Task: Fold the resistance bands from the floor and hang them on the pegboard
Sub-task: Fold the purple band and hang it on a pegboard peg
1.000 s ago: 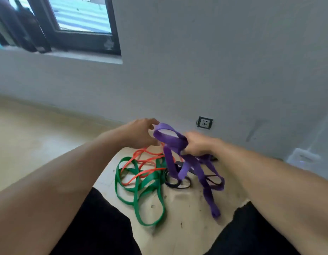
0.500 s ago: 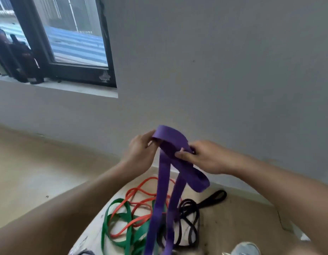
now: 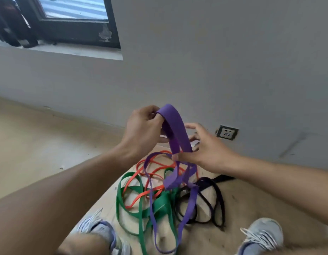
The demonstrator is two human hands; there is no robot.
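Left hand (image 3: 143,129) pinches the top fold of the purple band (image 3: 175,129), lifted above the floor (image 3: 251,208). Right hand (image 3: 208,150), fingers (image 3: 191,127) mostly spread, nips the 2 hanging strands at its thumb, apparently to gather the next fold. The tail trails over the green band (image 3: 141,216), orange band (image 3: 150,170) and black band (image 3: 217,199) lying on the floor. Pegboard not visible.

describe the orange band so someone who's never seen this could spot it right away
Start at the wall socket, then drop to the floor heap between the two shoes. The orange band lies at the heap's far left, looped over the green band; it is the thinnest and the only orange one.
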